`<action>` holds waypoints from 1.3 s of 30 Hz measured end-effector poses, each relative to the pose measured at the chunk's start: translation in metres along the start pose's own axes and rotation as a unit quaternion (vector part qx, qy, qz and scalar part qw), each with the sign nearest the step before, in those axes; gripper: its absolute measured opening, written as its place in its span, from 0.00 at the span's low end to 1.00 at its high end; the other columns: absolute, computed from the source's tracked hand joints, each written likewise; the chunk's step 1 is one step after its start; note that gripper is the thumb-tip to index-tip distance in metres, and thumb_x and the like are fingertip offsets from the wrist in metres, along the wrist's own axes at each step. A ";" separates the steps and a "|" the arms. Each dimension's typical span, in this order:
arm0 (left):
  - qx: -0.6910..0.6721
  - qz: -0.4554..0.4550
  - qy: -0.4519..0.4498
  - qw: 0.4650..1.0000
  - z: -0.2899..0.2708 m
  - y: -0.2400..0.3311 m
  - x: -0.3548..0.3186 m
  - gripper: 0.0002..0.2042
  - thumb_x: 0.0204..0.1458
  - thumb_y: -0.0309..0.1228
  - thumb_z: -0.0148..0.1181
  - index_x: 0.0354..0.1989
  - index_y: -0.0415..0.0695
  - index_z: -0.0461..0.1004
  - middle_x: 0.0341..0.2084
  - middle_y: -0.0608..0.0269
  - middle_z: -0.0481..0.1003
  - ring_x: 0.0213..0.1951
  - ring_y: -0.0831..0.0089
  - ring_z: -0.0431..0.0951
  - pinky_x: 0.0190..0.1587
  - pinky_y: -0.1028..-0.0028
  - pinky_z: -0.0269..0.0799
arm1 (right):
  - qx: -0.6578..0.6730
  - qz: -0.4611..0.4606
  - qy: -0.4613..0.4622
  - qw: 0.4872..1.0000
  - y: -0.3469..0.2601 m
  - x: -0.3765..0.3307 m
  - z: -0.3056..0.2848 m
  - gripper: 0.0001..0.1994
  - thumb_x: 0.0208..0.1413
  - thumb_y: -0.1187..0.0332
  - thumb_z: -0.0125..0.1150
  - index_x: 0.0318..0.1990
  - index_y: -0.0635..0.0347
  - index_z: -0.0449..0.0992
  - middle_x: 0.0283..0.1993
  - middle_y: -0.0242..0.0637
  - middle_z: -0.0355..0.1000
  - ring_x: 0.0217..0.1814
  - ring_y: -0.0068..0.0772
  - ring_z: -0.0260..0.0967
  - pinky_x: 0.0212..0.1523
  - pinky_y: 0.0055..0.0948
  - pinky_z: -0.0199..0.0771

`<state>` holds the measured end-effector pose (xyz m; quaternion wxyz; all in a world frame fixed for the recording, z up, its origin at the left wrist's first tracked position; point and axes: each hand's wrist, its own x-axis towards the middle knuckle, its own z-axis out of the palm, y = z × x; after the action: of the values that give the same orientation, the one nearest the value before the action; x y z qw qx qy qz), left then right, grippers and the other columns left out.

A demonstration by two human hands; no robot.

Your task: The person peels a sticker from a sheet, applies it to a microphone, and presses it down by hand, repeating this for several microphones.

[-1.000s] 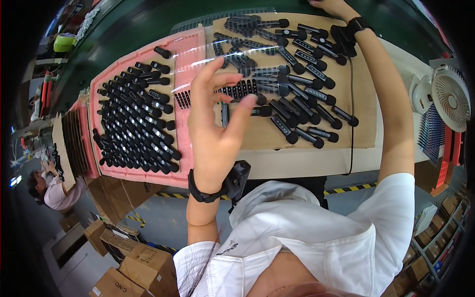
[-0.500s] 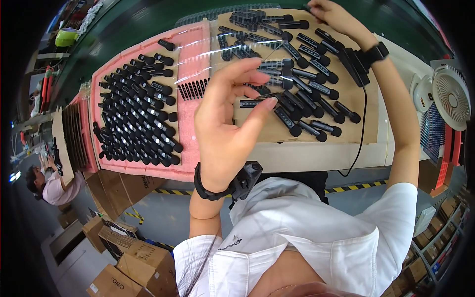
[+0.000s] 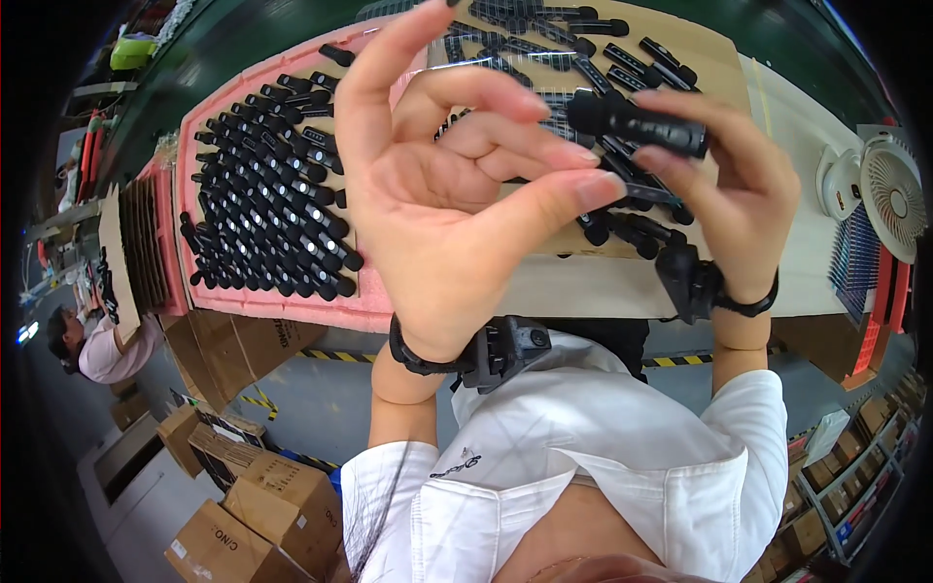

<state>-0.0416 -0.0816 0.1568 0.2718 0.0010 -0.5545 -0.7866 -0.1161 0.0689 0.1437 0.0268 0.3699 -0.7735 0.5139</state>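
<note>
Right hand (image 3: 724,189) pinching a black cylindrical part (image 3: 637,124); left hand (image 3: 452,185) released, fingers loose — best steadied level, gripped near both ends.

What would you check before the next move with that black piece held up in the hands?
1. Right hand has the black cylindrical part pinched at both ends: ok.
2. Left hand free, fingers spread: ok.
3. Left thumb tip touching the part: cannot tell.
4. Pink foam tray of upright black parts in neat rows: ok.
5. Loose parts on the cardboard sheet within reach: ok.
</note>
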 end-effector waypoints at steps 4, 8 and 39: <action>0.024 0.007 0.001 1.000 0.005 0.003 0.001 0.35 0.30 0.08 0.58 0.53 0.38 0.57 0.30 0.56 0.67 0.26 0.73 0.72 0.30 0.79 0.72 | 0.064 -0.003 0.028 0.998 -0.010 -0.006 0.006 0.17 0.34 0.82 0.61 0.38 0.71 0.73 0.32 0.40 0.70 0.31 0.25 0.65 0.32 0.19 0.64; 0.037 0.020 -0.007 0.999 0.004 0.003 0.001 0.34 0.31 0.09 0.58 0.52 0.38 0.57 0.30 0.56 0.67 0.26 0.74 0.72 0.30 0.78 0.71 | 0.042 -0.028 -0.018 0.999 -0.016 -0.007 0.002 0.19 0.30 0.84 0.63 0.37 0.71 0.73 0.30 0.40 0.70 0.29 0.25 0.66 0.30 0.18 0.64; 0.409 0.123 -0.183 0.885 -0.011 0.011 0.012 0.26 0.36 0.20 0.61 0.48 0.42 0.62 0.26 0.61 0.70 0.27 0.75 0.70 0.32 0.77 0.66 | 0.005 -0.064 -0.013 0.998 -0.018 -0.014 -0.003 0.17 0.29 0.84 0.62 0.34 0.73 0.73 0.30 0.45 0.72 0.30 0.29 0.69 0.30 0.19 0.66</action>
<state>-0.0441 -0.0990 0.1654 0.2356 -0.1001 -0.8625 -0.4365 -0.0963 0.0758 0.1531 0.0471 0.4254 -0.7459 0.5103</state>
